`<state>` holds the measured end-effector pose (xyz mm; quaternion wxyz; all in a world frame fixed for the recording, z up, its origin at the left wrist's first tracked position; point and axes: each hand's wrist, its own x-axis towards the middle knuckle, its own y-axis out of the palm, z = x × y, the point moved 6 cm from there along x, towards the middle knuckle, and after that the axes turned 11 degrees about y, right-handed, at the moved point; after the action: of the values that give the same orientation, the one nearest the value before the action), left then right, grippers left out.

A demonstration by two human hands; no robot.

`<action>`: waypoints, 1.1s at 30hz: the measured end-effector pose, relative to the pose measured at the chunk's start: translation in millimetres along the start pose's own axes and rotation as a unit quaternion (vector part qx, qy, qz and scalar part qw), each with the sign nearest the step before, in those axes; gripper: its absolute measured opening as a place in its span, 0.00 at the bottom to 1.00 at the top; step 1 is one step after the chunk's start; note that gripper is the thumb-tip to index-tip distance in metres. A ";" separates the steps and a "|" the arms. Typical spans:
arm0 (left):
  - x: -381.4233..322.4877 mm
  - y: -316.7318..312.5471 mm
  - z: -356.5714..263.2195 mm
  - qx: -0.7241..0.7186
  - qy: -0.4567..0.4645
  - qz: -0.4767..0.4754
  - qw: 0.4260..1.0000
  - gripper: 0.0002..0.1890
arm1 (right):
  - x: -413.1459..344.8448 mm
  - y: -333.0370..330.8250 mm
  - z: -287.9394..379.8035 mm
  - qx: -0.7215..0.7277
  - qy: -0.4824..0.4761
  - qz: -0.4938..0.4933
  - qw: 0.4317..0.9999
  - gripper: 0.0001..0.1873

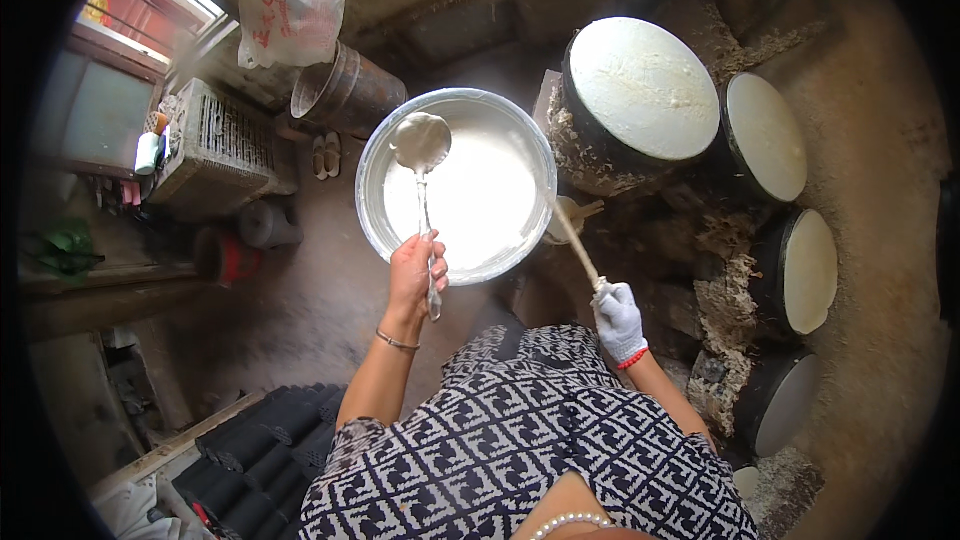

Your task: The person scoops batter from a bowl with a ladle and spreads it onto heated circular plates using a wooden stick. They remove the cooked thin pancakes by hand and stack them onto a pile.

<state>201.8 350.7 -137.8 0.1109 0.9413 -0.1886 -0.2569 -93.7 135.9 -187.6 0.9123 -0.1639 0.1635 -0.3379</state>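
Note:
My bare left hand (418, 274) is closed round the handle of a metal ladle (423, 146), whose bowl is coated with pale batter. The ladle is over a wide round tub (363, 191) with a pale rim, which holds white batter (476, 199). My right hand (619, 319), in a white knitted glove with a red cuff, grips the end of a thin stick (576, 238). The stick's far end reaches the tub's right rim; whether it touches the rim I cannot tell.
Several round black griddles covered with pale batter, the largest (641, 90) at upper right, curve down the right side on crusted stoves. A rusty metal barrel (360, 94) and a dusty slatted unit (225, 139) stand at left. Black coal briquettes (259, 450) lie stacked at lower left.

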 end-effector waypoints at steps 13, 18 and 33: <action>-44.4 176.1 71.2 0.131 -0.319 0.249 0.905 0.11 | -83.5 -182.9 -27.2 -0.044 -0.033 -0.399 0.915 0.07; -121.5 335.8 146.7 0.205 -0.364 0.432 0.799 0.16 | -172.1 -277.9 -130.6 -0.049 0.155 -0.560 0.813 0.08; -484.7 687.8 409.3 0.325 -0.431 0.743 0.395 0.16 | -453.5 -327.4 -272.0 0.000 0.365 -0.772 0.520 0.12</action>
<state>-604.5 -117.3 -58.6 -0.1527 0.1566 -0.9056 -0.3635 -714.9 153.4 -211.4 0.1535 -0.0883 0.2920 -0.9399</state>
